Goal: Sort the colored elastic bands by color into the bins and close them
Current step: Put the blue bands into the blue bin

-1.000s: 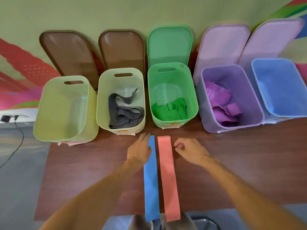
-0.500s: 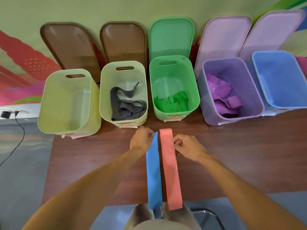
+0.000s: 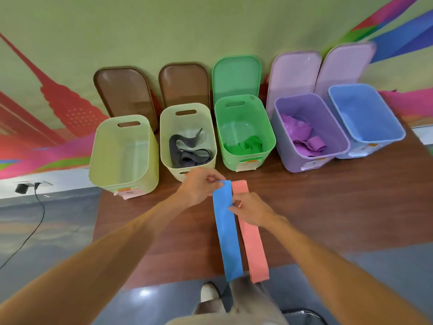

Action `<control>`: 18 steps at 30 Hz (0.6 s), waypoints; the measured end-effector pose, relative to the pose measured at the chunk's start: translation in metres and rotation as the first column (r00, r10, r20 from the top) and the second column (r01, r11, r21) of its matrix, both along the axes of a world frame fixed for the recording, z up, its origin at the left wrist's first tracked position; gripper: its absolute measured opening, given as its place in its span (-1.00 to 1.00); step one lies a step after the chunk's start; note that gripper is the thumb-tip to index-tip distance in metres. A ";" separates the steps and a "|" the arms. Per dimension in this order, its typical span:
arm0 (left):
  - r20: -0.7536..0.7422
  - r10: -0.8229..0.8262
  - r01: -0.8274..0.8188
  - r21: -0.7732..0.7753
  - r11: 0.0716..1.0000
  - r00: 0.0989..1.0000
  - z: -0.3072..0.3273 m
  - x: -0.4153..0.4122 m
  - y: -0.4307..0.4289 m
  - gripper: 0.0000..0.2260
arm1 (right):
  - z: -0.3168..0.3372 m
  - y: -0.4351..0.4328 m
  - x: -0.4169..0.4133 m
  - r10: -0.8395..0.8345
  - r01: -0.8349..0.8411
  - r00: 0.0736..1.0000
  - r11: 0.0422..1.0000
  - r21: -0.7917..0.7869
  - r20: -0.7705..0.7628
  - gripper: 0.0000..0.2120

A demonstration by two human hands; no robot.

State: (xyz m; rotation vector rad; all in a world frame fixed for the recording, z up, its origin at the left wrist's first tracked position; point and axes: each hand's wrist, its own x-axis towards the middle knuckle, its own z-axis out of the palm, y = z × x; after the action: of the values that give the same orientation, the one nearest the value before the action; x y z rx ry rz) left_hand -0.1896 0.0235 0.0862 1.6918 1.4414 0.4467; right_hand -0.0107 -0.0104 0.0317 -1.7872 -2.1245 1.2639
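A blue band [image 3: 227,231] and a pink band [image 3: 254,240] lie side by side on the brown table [image 3: 328,207], their near ends hanging over its front edge. My left hand [image 3: 199,187] pinches the blue band's far end, lifted slightly. My right hand [image 3: 251,208] pinches the blue band's right edge a little lower, over the pink band. Five open bins stand in a row: an empty yellow-green bin [image 3: 121,160], a cream bin [image 3: 187,113] with grey bands, a green bin [image 3: 243,104] with green bands, a purple bin [image 3: 304,102] with purple bands, an empty blue bin [image 3: 365,92].
Lids lean on the wall behind the bins: two brown lids [image 3: 126,95], a green lid [image 3: 236,76], two pale purple lids [image 3: 295,71]. A plug and cable [image 3: 35,198] lie on the floor at left. My shoe [image 3: 208,293] shows below the table edge.
My left hand has taken hold of the blue band's far end and raised it. My right hand moved left from beside the pink band onto the blue band's edge.
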 end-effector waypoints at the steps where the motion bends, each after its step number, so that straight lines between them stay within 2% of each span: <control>1: -0.012 -0.020 0.020 0.026 0.999 1.000 0.007 -0.002 -0.001 -0.95 | 0.006 -0.003 0.001 -0.023 0.023 1.000 0.999 0.023 -0.003 -0.89; 4: -0.068 -0.058 0.065 0.118 0.991 0.996 0.025 -0.006 -0.001 -0.97 | 0.026 -0.010 0.011 -0.093 0.094 0.996 0.987 0.132 -0.014 -0.85; 8: -0.104 -0.064 0.086 0.222 0.971 0.992 0.042 0.005 0.005 -0.92 | 0.054 -0.018 0.034 -0.166 0.161 0.986 0.941 0.297 -0.006 -0.91; 15: -0.094 -0.069 0.098 0.340 0.935 0.993 0.083 0.059 0.025 -0.91 | 0.109 -0.007 0.093 -0.278 0.238 0.960 0.872 0.429 0.032 -0.84; 18: -0.055 -0.082 0.096 0.329 0.940 0.995 0.099 0.093 0.039 -0.92 | 0.129 0.004 0.132 -0.308 0.256 0.951 0.840 0.478 0.032 -0.84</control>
State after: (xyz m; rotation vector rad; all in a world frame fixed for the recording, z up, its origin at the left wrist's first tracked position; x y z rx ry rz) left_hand -0.0962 0.0630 0.1852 2.0344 1.3671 0.6363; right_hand 0.1214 -0.0068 0.1602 -1.8758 -1.8993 0.5299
